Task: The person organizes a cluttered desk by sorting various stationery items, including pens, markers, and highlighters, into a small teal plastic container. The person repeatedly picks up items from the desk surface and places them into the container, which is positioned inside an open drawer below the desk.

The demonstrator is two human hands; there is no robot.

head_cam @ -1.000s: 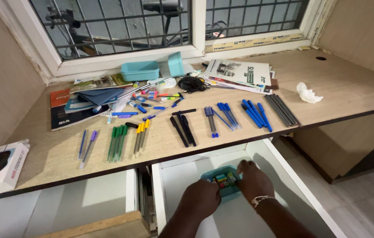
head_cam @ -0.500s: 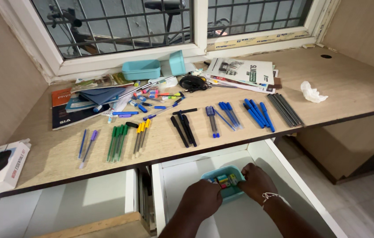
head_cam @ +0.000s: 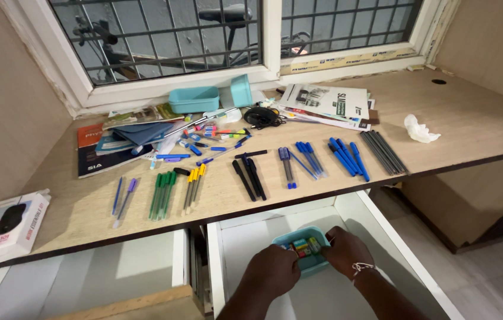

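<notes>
1. since 1 s ago: right hand (head_cam: 347, 252) has pulled back from the far rim of the teal tray (head_cam: 299, 237) to its right side; left hand (head_cam: 272, 271) barely shifted; view tilted a bit, desk items unmoved.
2. far left: white box w/ a black mouse pictured on it (head_cam: 7, 228) sits at the desk (head_cam: 470, 124) edge.
3. left drawer (head_cam: 85, 278) open, wooden strip along its front.
4. desk back-left: stack of books and folders (head_cam: 118, 145), w/ loose pens and small bits just to its right.
5. front row l to r: blue/purple pens (head_cam: 122, 195), green pens (head_cam: 161, 192), yellow-capped pens (head_cam: 193, 185), black pens (head_cam: 249, 176), blue pens (head_cam: 322, 157), grey pencils (head_cam: 383, 151).
6. back centre: teal box (head_cam: 193, 99) under the window, its lid (head_cam: 240, 89) propped upright beside it; black cable bundle (head_cam: 261, 116); printed papers (head_cam: 325, 102) to the right.
7. crumpled white tissue (head_cam: 420, 129) lies apart, desk right.
8. right drawer (head_cam: 376, 237), white, open: teal tray stands in it nr the back, small coloured items inside.
9. left hand curled on tray's left-front edge, fingers bent, touching it.
10. right hand curled against tray's right side, fingers closed on the rim; white bracelet at wrist. firm grip or just contact: cannot tell for either hand.
</notes>
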